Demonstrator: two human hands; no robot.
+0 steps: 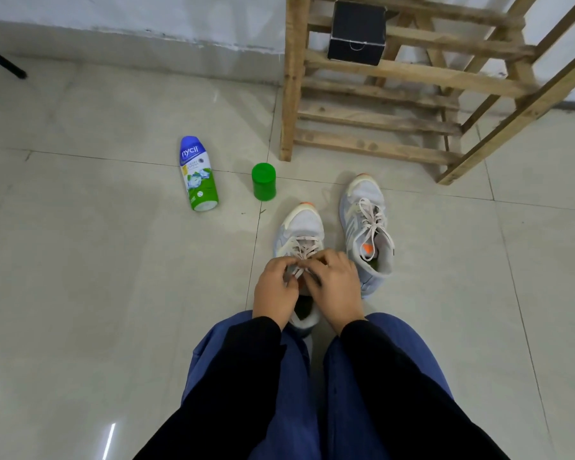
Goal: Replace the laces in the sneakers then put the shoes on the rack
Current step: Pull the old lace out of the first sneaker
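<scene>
Two pale grey-white sneakers with orange toe tips are set upright on the tiled floor [113, 293], with their toes pointed towards the rack [379, 121]. On the nearer sneaker [304, 224], cream laces [301, 245] are crossed over the forefoot, while the upper rows are covered (the ends cannot be made out). The farther sneaker [356, 224] is placed just beside it, set a little ahead. Its looser laces [372, 220] are threaded up to the collar, and an orange tab is shown inside. The rack, built of rough wooden slats in several tiers, is stood just beyond the toes.
</scene>
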